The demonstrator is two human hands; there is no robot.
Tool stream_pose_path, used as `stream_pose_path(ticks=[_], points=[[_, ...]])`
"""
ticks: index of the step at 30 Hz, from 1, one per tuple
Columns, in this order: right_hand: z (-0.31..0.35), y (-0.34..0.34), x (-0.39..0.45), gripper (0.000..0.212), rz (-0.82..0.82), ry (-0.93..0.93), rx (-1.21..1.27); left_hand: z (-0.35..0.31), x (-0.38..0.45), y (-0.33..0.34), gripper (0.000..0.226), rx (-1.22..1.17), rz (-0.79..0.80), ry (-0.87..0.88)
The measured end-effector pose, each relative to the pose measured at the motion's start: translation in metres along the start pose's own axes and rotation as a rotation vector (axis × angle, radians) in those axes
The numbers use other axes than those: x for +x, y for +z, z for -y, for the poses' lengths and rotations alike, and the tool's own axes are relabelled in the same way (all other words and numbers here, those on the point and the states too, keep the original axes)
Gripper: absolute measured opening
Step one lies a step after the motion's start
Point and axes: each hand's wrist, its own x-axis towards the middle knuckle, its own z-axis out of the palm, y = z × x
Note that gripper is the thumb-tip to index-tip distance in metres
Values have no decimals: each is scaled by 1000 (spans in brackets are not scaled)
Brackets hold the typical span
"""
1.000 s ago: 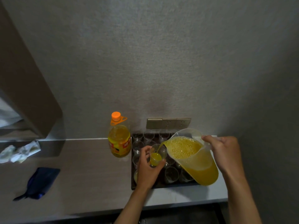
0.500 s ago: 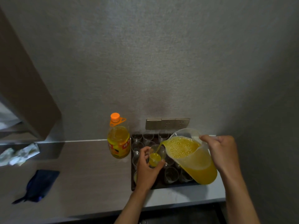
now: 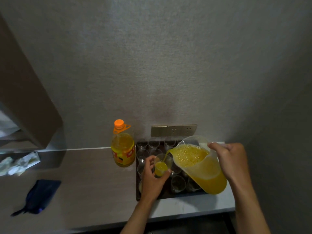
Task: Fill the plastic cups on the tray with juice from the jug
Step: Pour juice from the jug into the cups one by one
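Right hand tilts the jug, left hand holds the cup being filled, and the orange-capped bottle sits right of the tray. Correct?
One error: the orange-capped bottle stands left of the tray, not right, as the head view shows. The rest holds: the right hand tilts the jug, the left hand holds the cup being filled.

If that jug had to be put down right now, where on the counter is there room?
Bare counter lies between the juice bottle and the dark blue pouch, and along the front edge before the tray. The tray itself is packed with cups, and the left hand and right hand with the jug hang over it.
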Motion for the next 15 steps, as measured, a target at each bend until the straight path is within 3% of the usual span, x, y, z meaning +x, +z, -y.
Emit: stream_pose_path(ticks=[15], points=[[-6,-3,-1,58,12,-11,15,6,0,4,67,-29,12,-18]])
